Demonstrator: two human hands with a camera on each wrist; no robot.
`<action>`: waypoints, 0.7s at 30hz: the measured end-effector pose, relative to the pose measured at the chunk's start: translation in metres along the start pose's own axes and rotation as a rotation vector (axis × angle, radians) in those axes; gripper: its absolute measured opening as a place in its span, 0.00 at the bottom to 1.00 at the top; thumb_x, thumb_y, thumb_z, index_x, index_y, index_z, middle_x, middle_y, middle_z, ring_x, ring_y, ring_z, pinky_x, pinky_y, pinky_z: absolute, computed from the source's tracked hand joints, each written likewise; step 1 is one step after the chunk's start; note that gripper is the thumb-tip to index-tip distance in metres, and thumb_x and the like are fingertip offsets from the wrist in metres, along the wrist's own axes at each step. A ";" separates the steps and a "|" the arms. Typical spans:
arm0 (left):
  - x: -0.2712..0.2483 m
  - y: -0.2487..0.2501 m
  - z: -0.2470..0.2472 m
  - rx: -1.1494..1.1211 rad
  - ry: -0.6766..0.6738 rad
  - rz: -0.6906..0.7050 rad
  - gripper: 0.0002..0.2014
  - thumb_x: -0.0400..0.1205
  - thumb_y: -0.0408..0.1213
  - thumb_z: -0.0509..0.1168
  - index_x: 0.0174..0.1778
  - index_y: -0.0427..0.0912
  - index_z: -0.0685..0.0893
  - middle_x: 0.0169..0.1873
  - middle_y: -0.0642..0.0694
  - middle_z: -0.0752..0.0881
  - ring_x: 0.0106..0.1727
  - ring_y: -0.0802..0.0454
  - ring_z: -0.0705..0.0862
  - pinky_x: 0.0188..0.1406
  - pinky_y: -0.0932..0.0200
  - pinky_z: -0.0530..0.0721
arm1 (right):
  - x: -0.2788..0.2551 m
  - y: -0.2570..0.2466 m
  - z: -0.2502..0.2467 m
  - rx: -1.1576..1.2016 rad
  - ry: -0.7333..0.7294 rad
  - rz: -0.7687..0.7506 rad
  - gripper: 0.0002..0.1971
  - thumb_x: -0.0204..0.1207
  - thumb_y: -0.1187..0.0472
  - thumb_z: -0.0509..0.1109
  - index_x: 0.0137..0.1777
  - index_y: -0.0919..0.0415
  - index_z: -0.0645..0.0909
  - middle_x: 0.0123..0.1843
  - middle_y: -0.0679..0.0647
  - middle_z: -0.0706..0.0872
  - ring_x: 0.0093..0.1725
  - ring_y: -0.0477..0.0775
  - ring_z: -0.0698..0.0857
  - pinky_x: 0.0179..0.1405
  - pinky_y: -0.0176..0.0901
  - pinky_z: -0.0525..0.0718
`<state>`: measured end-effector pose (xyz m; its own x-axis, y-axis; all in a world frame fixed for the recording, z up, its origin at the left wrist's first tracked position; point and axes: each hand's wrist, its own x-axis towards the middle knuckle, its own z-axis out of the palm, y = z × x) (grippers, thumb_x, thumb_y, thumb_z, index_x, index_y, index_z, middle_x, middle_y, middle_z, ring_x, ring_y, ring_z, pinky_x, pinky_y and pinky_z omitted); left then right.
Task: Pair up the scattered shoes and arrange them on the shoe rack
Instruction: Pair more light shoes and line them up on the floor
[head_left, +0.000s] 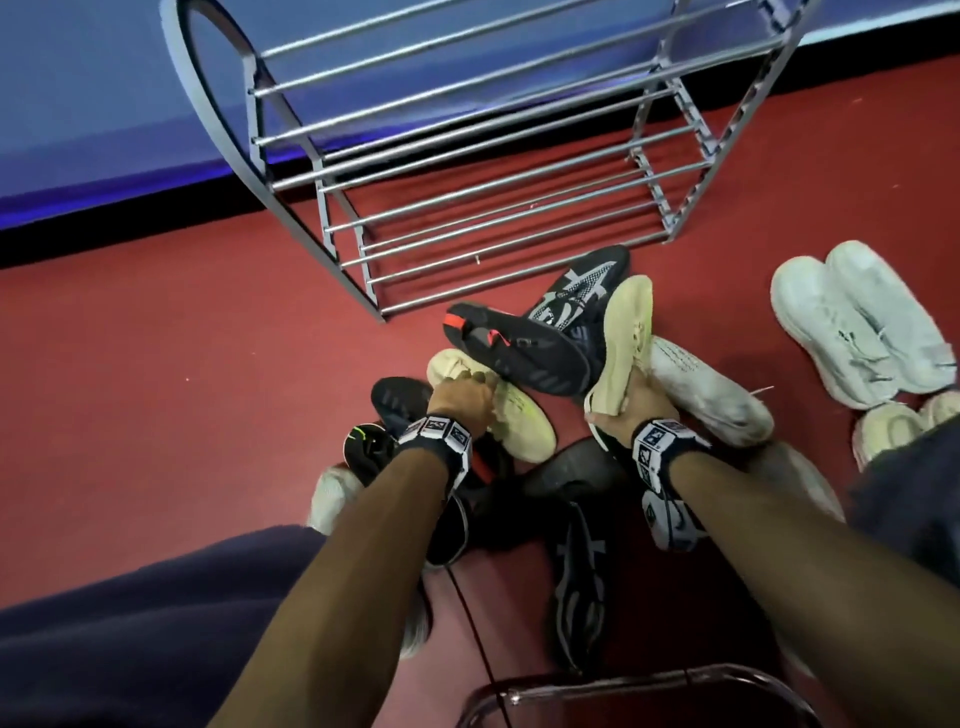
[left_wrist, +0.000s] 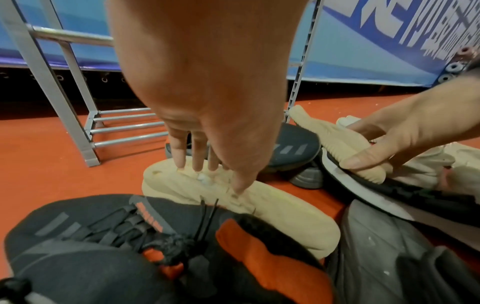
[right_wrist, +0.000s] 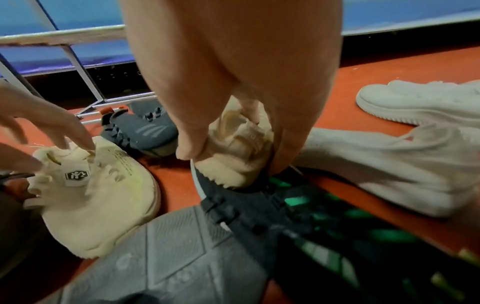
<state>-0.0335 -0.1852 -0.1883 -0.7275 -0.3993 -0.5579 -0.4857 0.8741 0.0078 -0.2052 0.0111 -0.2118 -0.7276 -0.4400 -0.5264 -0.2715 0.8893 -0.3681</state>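
The grey metal shoe rack (head_left: 467, 156) stands on the red floor against the blue wall. Its bars carry no shoes. A heap of mixed shoes lies in front of it. My left hand (head_left: 462, 400) reaches down onto a cream shoe (head_left: 519, 426) lying on the floor. In the left wrist view its fingertips (left_wrist: 179, 162) dig into the collar and the thumb presses beside them. My right hand (head_left: 639, 405) grips the heel of a second cream shoe (head_left: 623, 332). That shoe is tipped on its side, toe toward the rack, over a black shoe with green marks (right_wrist: 298, 205).
A black shoe with red trim (head_left: 514, 348) and a black-and-white patterned one (head_left: 576, 296) lie between the cream shoes and the rack. A white knit shoe (head_left: 711, 389) and a white pair (head_left: 857, 322) sit to the right. More dark shoes (head_left: 576, 561) lie under my forearms.
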 end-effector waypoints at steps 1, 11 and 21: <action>0.005 0.000 0.007 -0.001 -0.012 -0.007 0.29 0.85 0.49 0.64 0.80 0.41 0.67 0.73 0.41 0.77 0.74 0.40 0.76 0.69 0.43 0.78 | -0.002 -0.001 0.002 -0.015 0.013 0.003 0.54 0.59 0.41 0.84 0.82 0.57 0.61 0.77 0.62 0.71 0.70 0.68 0.79 0.67 0.57 0.82; 0.023 0.012 0.023 0.115 0.133 -0.002 0.46 0.76 0.54 0.71 0.85 0.42 0.57 0.76 0.43 0.68 0.78 0.43 0.68 0.75 0.48 0.72 | 0.004 -0.008 0.004 -0.187 -0.023 0.023 0.59 0.62 0.36 0.83 0.87 0.55 0.54 0.74 0.63 0.65 0.62 0.67 0.84 0.61 0.51 0.85; 0.030 0.009 0.017 0.225 0.085 0.017 0.42 0.71 0.53 0.72 0.80 0.46 0.64 0.70 0.47 0.74 0.73 0.43 0.71 0.80 0.43 0.64 | 0.013 -0.012 -0.004 -0.239 -0.126 0.017 0.61 0.63 0.36 0.81 0.88 0.60 0.50 0.82 0.72 0.56 0.72 0.69 0.78 0.67 0.58 0.83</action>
<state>-0.0512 -0.1848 -0.2195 -0.7776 -0.3974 -0.4873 -0.3598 0.9168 -0.1735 -0.2139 -0.0047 -0.2116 -0.6533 -0.4239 -0.6273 -0.4121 0.8942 -0.1750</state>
